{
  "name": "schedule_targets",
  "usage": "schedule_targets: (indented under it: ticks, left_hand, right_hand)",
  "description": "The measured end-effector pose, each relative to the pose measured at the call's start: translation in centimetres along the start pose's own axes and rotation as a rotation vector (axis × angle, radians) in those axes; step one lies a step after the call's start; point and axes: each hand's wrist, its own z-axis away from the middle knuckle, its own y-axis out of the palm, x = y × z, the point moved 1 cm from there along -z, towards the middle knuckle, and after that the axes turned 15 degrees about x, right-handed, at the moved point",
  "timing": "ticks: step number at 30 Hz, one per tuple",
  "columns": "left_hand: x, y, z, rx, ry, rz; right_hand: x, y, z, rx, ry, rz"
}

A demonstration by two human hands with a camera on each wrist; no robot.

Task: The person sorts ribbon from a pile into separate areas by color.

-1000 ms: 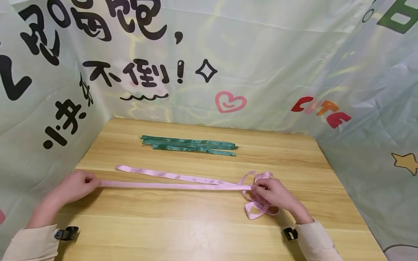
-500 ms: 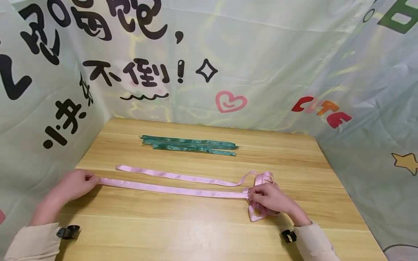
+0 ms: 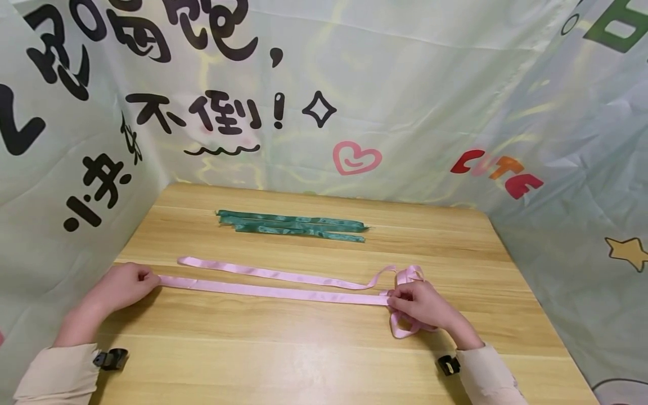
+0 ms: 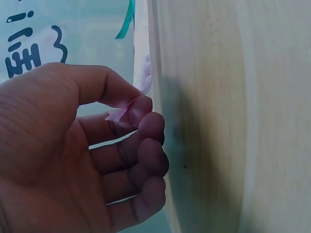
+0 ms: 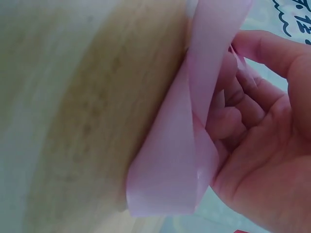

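Note:
A pink satin ribbon (image 3: 273,293) stretches nearly straight between my two hands, low over the wooden table. My left hand (image 3: 126,286) pinches its end between thumb and index finger, and in the left wrist view a short tip of ribbon (image 4: 116,114) pokes out past the fingers. At the other end my right hand (image 3: 419,304) pinches the ribbon between thumb and fingers. Loose loops of the same pink ribbon (image 5: 163,160) hang beside the right palm and partly hide its fingers. Behind the stretched length lies another pink ribbon strip (image 3: 273,274), leading into the loops.
Several green ribbon strips (image 3: 293,225) lie side by side toward the back of the wooden table (image 3: 263,360). A printed fabric backdrop (image 3: 405,101) encloses the table at the back and both sides.
The stretched ribbon's right end came toward the body with my right hand, then shifted slightly back. It parted from the strip behind it. My left hand has moved slightly right.

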Motion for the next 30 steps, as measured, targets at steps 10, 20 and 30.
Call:
schedule_targets:
  ticks: [10,20,30]
  left_hand:
    - [0.6,0.2,0.1,-0.012,0.012,-0.001]
    - [0.4,-0.3,0.1,-0.028,-0.032,-0.023]
    - [-2.8,-1.1,-0.1,-0.132,-0.048,-0.101]
  right_hand:
    - [0.2,-0.3,-0.2,-0.074,0.026,0.076]
    - [0.8,-1.0,-0.4,-0.165,0.083,0.071]
    - [0.7,-1.4,-0.5,-0.228,0.045,0.171]
